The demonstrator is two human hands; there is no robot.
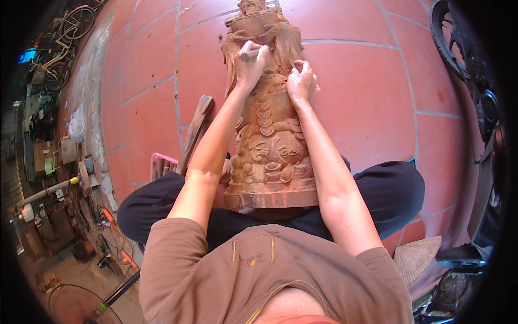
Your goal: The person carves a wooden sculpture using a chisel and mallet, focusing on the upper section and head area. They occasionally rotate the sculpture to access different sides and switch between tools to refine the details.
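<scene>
A brown carved wooden statue [275,146] lies on the floor between my legs, its flat base toward me and its head at the far end. Coins, ingots and draped sleeves stand out in its relief. My left hand [251,67] is closed around a round-handled tool [249,55] over the statue's upper part; the working end of the tool is hidden. At the statue's right side rests my right hand [302,83], touching the carving. Its fingers are curled, thumb near the index finger, and what they hold, if anything, cannot be made out.
Left of the statue are a long piece of wood [195,129] and a pink basket [162,157] with wooden handles in it. Red tiles [356,102] cover the floor. Bicycles [77,22] and clutter line the left; a motorbike wheel [450,40], a conical hat [418,260] are right.
</scene>
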